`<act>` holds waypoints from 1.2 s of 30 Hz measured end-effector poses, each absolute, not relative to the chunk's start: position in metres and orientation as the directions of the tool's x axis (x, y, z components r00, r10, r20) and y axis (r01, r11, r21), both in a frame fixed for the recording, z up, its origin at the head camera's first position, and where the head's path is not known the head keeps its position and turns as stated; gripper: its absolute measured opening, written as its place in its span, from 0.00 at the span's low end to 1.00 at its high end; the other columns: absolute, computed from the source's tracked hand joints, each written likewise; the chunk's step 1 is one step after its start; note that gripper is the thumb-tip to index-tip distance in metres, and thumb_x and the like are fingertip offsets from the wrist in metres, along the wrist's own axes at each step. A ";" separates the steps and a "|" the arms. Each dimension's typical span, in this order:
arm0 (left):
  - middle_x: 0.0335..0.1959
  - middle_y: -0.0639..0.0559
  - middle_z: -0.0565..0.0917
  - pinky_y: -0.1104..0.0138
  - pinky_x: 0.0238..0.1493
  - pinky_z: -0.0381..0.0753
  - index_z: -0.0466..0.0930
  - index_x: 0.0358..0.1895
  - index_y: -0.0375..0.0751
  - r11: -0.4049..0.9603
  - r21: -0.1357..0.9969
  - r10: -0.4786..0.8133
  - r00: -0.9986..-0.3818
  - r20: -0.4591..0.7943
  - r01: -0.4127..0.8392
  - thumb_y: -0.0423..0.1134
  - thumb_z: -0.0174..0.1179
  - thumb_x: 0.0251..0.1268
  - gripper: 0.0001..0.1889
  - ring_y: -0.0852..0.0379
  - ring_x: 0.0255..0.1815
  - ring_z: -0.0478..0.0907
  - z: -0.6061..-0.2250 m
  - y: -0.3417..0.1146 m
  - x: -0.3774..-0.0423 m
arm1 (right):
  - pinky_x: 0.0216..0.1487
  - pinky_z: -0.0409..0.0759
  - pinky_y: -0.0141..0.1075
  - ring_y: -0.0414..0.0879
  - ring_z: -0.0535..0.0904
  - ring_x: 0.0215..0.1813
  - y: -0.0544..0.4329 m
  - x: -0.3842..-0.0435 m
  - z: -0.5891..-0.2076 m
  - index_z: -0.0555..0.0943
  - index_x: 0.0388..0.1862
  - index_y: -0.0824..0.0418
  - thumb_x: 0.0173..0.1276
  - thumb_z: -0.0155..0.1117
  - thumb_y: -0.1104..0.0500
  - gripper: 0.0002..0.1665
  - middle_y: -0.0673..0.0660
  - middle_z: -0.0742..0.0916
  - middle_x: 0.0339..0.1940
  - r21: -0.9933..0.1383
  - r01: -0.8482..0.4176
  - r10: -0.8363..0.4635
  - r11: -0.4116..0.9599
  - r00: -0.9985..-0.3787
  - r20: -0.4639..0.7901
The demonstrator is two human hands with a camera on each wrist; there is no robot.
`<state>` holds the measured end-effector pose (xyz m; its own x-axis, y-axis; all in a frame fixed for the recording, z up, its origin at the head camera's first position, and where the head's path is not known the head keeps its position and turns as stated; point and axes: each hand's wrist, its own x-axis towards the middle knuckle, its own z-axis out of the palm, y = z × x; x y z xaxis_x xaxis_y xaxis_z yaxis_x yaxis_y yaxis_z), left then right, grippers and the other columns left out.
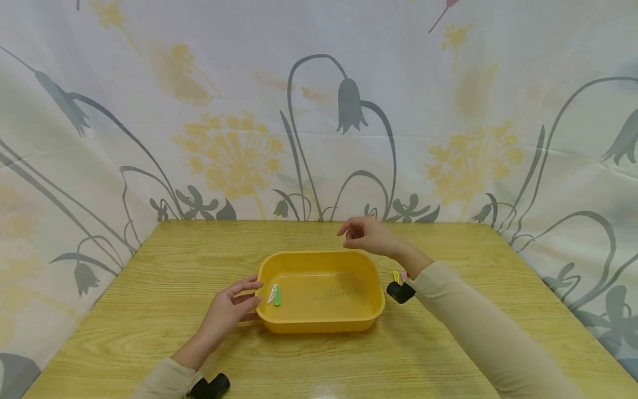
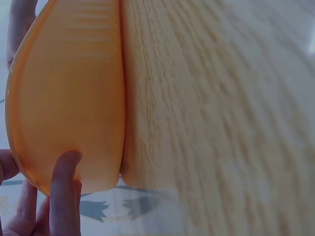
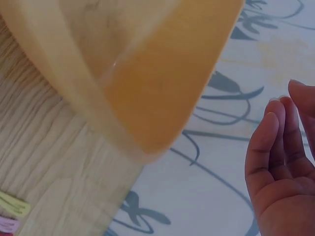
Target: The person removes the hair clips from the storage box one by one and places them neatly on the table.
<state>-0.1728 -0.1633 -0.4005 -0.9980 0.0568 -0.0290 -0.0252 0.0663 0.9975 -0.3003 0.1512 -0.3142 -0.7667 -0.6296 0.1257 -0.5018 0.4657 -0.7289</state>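
Observation:
A yellow plastic basin (image 1: 319,320) stands on the wooden table. Inside it, near the left end, lie a green snap hair clip (image 1: 277,295) and a whitish one (image 1: 271,294) side by side. My left hand (image 1: 231,307) grips the basin's left end; the left wrist view shows fingertips on the outer wall and others at the rim. Above the basin's back right corner hovers my right hand (image 1: 369,235), apart from it. Its fingers (image 3: 266,137) are loosely bent, and nothing shows between them and the thumb.
To the right of the basin, a yellow hair clip (image 1: 396,276) and a pink one (image 1: 404,277) lie on the table (image 1: 319,366), partly hidden by the right forearm and its black wrist camera (image 1: 400,292). Behind the table hangs a flower-patterned cloth (image 1: 319,138).

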 end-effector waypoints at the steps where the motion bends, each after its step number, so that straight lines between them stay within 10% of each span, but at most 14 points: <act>1: 0.68 0.44 0.63 0.59 0.40 0.83 0.72 0.57 0.26 0.068 0.997 0.056 -0.998 -0.030 -0.027 0.29 0.59 0.62 0.20 0.43 0.54 0.74 -0.400 -0.163 -0.173 | 0.36 0.78 0.35 0.57 0.77 0.35 0.148 -0.301 -0.315 0.78 0.45 0.64 0.63 0.62 0.67 0.11 0.54 0.81 0.29 -0.730 -0.501 -0.634 0.465 -0.764 0.120; 21: 0.68 0.44 0.62 0.59 0.41 0.83 0.71 0.58 0.26 0.063 0.997 0.067 -0.997 -0.045 -0.041 0.29 0.58 0.63 0.20 0.43 0.54 0.74 -0.398 -0.163 -0.172 | 0.39 0.79 0.31 0.44 0.76 0.34 0.075 -0.309 -0.339 0.79 0.45 0.67 0.61 0.64 0.69 0.13 0.52 0.80 0.31 -0.725 -0.578 -0.796 0.374 -0.601 0.068; 36: 0.68 0.44 0.63 0.58 0.41 0.82 0.72 0.57 0.27 0.058 0.997 0.065 -0.996 -0.053 -0.049 0.29 0.58 0.62 0.20 0.44 0.54 0.74 -0.397 -0.164 -0.173 | 0.45 0.76 0.27 0.44 0.78 0.42 0.033 -0.309 -0.377 0.79 0.45 0.68 0.58 0.62 0.75 0.15 0.59 0.83 0.41 -0.681 -0.676 -0.933 0.282 -0.358 -0.031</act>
